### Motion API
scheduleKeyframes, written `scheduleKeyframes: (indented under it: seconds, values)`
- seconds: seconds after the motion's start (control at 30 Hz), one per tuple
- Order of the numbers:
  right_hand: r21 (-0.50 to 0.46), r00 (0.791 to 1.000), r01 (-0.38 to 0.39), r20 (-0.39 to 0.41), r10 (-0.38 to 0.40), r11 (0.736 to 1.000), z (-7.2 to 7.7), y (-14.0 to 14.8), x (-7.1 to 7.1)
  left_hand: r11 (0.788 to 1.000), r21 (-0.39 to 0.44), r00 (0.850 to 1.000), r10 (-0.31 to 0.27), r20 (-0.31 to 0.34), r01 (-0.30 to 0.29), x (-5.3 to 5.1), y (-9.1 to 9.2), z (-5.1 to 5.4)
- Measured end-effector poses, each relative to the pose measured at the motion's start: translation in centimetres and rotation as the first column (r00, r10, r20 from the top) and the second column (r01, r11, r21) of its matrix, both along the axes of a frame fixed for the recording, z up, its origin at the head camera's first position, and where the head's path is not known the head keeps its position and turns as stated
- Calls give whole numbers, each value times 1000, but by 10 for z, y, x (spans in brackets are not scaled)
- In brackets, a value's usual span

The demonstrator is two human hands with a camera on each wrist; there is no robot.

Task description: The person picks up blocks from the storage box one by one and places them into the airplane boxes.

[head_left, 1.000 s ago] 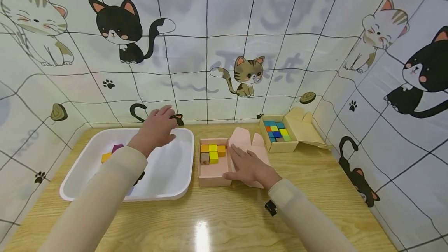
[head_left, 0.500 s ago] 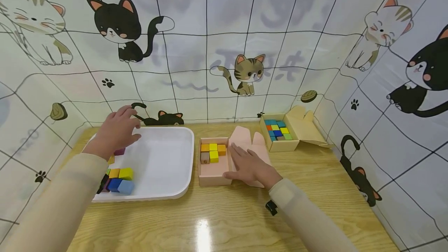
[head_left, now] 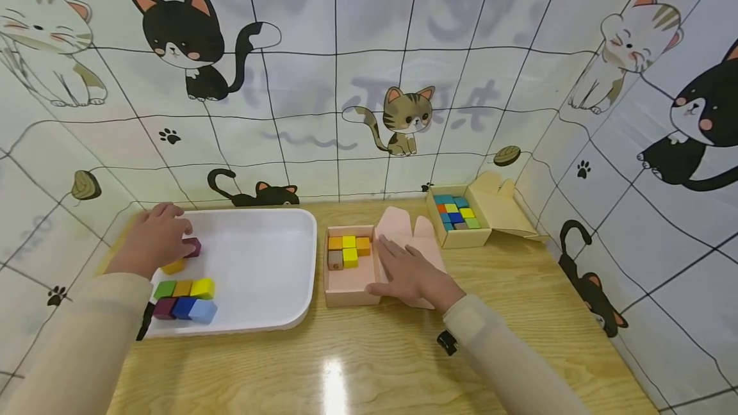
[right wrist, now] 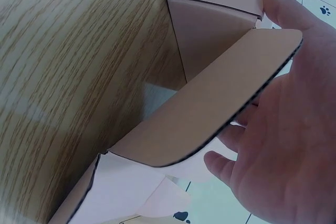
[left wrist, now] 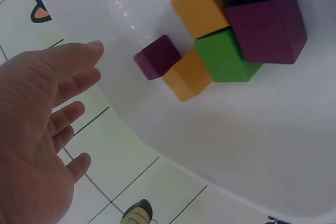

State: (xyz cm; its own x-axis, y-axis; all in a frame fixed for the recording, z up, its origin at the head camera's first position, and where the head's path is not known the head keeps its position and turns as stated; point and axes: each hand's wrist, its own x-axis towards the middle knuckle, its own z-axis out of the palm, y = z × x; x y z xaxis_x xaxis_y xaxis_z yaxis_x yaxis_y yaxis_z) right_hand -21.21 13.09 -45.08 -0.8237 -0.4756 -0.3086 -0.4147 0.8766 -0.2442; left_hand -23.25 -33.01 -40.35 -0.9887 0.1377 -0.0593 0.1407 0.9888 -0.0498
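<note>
Head view: left hand (head_left: 151, 241), fingers loosely bent, holding nothing, hovers near a purple block (left wrist: 157, 57) in the white tray (head_left: 262, 268); right hand (head_left: 412, 272) rests straight-fingered on the lid (head_left: 396, 226) of the pink box (head_left: 353, 299), seemingly part-filled: five blocks (head_left: 350, 258) in, eight left.

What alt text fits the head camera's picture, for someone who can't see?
A person's left hand extends over the edge of a white tray of colored blocks, while the right hand rests on the open lid of a pink box holding more blocks. Beyond, a yellow box sits before a cat-patterned wall.
</note>
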Motion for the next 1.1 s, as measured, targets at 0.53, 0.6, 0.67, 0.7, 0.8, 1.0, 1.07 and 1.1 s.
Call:
scheduleKeyframes:
  seconds: [0.53, 0.6, 0.67, 0.7, 0.8, 1.0, 1.07, 1.1]
  values:
    - [16, 1000, -6, -3, 6, 1000, 0, -1, 0, 1000, -3, 1000, 14, 15, -14, -12, -13, -35]
    - [20, 1000, -2, -4, 2, 1000, 1, 0, 0, 1000, -13, 1000, 10, 9, -10, -13, -12, -37]
    - [20, 1000, -2, -3, 2, 1000, 1, -1, 0, 999, -34, 1000, 5, 3, -4, -14, -13, -39]
    - [23, 1000, -1, -3, 1, 1000, 1, -1, 0, 999, -49, 1000, 1, -1, -1, -14, -13, -41]
    - [24, 1000, 0, -4, 0, 1000, 1, -1, 0, 996, -87, 1000, 4, -12, -5, -15, -16, -44]
    - [33, 1000, -4, -13, 4, 999, -1, -1, -1, 997, -81, 1000, -3, -23, 1, -15, -17, -43]
    - [34, 1000, -1, -13, 2, 999, -1, -1, -1, 998, -59, 1000, -14, -6, 13, -16, -15, -41]
    - [34, 1000, 0, -12, 1, 999, -1, -1, -1, 999, -44, 1000, -18, 4, 18, -16, -13, -40]
